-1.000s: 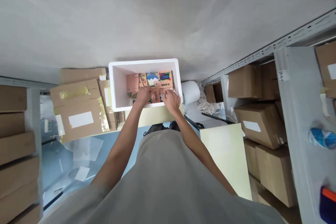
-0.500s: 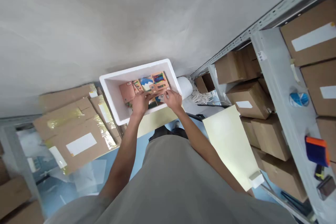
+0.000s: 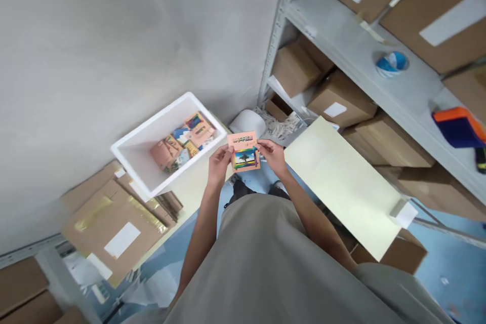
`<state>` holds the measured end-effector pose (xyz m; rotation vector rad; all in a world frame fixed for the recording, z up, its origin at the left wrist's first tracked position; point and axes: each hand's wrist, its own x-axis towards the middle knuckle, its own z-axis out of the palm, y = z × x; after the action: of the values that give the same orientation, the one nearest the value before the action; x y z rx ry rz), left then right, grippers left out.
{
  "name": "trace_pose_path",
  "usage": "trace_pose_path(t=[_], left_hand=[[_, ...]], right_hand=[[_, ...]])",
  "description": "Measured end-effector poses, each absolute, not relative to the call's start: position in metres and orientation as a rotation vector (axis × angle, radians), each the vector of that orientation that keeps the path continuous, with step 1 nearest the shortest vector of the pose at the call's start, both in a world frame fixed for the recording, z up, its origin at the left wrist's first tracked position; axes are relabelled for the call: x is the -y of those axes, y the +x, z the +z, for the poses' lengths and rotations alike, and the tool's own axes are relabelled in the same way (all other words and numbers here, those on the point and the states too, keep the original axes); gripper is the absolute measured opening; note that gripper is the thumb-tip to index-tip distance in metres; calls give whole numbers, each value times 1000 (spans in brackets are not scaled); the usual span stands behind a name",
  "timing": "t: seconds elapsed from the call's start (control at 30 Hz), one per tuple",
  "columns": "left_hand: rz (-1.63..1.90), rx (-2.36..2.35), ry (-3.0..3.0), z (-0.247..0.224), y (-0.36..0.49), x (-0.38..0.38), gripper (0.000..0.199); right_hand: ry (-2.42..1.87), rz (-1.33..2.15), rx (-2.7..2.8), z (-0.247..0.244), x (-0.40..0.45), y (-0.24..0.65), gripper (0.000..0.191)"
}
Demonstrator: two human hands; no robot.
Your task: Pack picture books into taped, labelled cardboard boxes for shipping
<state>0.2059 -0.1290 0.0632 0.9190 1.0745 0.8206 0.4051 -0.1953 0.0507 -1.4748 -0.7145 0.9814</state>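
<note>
A small pinkish printed card packet [image 3: 245, 151] with a tree picture in a rainbow-coloured frame is held up in front of me. My left hand [image 3: 219, 163] pinches its left edge, and my right hand [image 3: 272, 154] pinches the right edge near the top. To the left stands a white foam box [image 3: 131, 157], tilted in my view. Inside it lie several colourful flat packets [image 3: 190, 134], heaped toward its right end. Whether the held piece is a single card or a thin packet I cannot make out.
Flattened cardboard [image 3: 114, 228] with tape lies on the left. A pale yellow board table [image 3: 341, 187] stands at the right, with a small white block [image 3: 404, 213] on it. Shelves [image 3: 410, 96] hold cardboard boxes, a blue tape roll [image 3: 392, 64] and an orange-and-blue item [image 3: 460, 126].
Both hands have come out of the foam box with the card packet, moving right and toward me. My view has turned right, toward the shelves and pale table.
</note>
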Motion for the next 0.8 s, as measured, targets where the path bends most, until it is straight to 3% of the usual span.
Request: trace_pose_path(t=[0.2, 0.43, 0.63, 0.8], left_hand=[[412, -923, 1032, 46, 347, 225, 54], [383, -927, 1213, 40, 485, 333, 52], [391, -742, 1521, 56, 538, 399, 37], [413, -652, 1630, 63, 549, 402, 48]], right_hand=[[-1562, 686, 385, 43, 327, 520, 40], [-1730, 333, 367, 49, 458, 613, 30], [-1689, 494, 260, 59, 497, 618, 51], [-1640, 457, 178, 59, 512, 644, 47]])
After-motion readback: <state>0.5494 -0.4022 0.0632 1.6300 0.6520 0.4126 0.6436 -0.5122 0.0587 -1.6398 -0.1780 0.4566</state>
